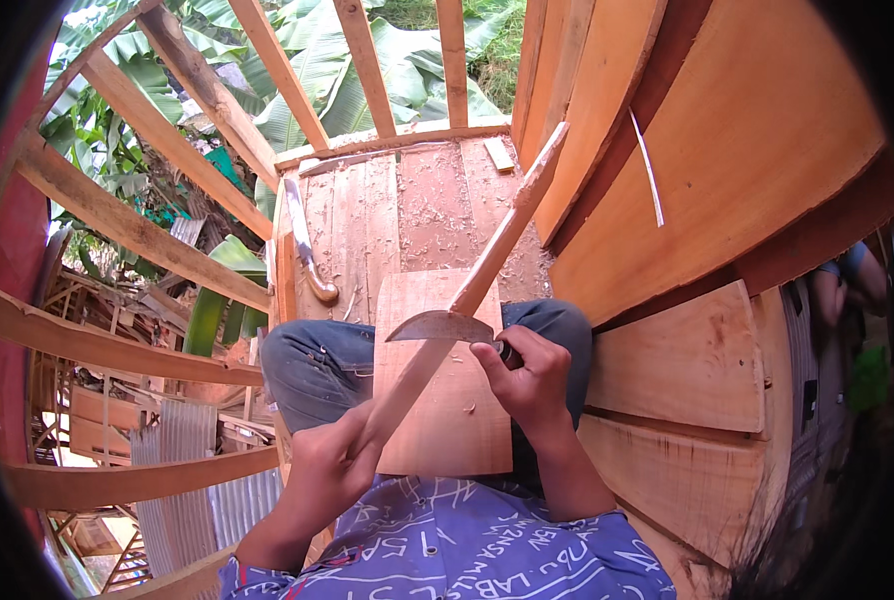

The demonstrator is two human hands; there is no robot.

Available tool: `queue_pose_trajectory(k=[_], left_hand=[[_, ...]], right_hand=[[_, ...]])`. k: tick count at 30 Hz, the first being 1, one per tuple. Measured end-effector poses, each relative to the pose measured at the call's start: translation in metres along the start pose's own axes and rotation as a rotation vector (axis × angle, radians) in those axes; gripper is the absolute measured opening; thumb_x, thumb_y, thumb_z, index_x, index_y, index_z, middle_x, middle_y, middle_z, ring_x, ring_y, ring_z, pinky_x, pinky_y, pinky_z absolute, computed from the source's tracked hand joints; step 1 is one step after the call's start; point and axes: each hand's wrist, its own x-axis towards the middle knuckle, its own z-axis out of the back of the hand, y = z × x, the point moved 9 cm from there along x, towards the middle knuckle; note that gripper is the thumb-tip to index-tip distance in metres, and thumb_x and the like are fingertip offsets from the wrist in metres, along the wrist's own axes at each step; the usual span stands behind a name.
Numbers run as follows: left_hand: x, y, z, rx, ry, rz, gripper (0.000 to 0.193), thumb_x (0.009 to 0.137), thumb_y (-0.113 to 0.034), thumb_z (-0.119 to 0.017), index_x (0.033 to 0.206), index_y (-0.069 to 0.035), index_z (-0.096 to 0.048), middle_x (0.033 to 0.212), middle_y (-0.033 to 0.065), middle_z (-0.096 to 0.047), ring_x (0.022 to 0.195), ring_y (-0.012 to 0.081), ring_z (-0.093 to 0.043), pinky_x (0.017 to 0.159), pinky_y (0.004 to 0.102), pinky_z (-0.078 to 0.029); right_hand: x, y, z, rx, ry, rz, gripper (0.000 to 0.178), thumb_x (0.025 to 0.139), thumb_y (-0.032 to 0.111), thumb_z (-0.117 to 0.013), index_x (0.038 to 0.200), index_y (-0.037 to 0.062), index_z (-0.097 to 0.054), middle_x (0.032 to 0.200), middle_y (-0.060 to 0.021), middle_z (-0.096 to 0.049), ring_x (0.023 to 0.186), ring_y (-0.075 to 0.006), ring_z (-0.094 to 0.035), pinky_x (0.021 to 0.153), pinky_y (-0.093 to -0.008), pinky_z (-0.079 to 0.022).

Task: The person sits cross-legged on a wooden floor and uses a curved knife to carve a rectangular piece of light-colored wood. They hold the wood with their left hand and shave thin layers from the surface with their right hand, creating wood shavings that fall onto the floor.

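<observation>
Long, narrow, pale wooden stick (502, 245) slants away from the left hand (329, 462), which is clenched round its lower end, likely to steady it, while the right hand (535, 380) grips a curved, dark-handled, brownish metal knife (439, 326) with its blade crossing the stick. Beneath them a broad, flat, light wooden board (457, 430) rests over the blue-jeaned legs (312, 365), seemingly as a guard. Farther out, a long, brown-handled machete (299, 218) lies on the shaving-strewn plank floor (379, 215), slatted wooden railings (137, 224) stand ahead and leftward, and tall orange-brown wooden panels (747, 140) on the right appear to limit the stick's swing
</observation>
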Motion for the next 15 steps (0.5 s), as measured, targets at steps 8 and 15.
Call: queue_pose_trajectory(k=[8, 15], left_hand=[[0.011, -0.010, 0.001, 0.080, -0.087, -0.134, 0.037, 0.080, 0.002, -0.067, 0.117, -0.001, -0.066, 0.071, 0.0189, -0.063, 0.061, 0.0315, -0.067, 0.057, 0.0359, -0.051], [0.011, -0.006, 0.007, 0.124, -0.111, -0.122, 0.038, 0.082, 0.002, -0.067, 0.119, 0.001, -0.064, 0.069, 0.0188, -0.062, 0.061, 0.0332, -0.065, 0.057, 0.0391, -0.050]], right_hand=[[0.004, 0.014, -0.005, 0.052, 0.013, 0.011, 0.033, 0.080, 0.028, -0.081, 0.069, 0.0034, -0.063, 0.058, -0.0101, -0.055, 0.048, -0.0238, -0.057, 0.047, -0.0333, -0.042], [0.006, 0.008, -0.007, 0.048, -0.006, 0.025, 0.032, 0.080, 0.028, -0.081, 0.069, 0.0045, -0.063, 0.057, -0.0089, -0.057, 0.048, -0.0245, -0.057, 0.047, -0.0336, -0.042]])
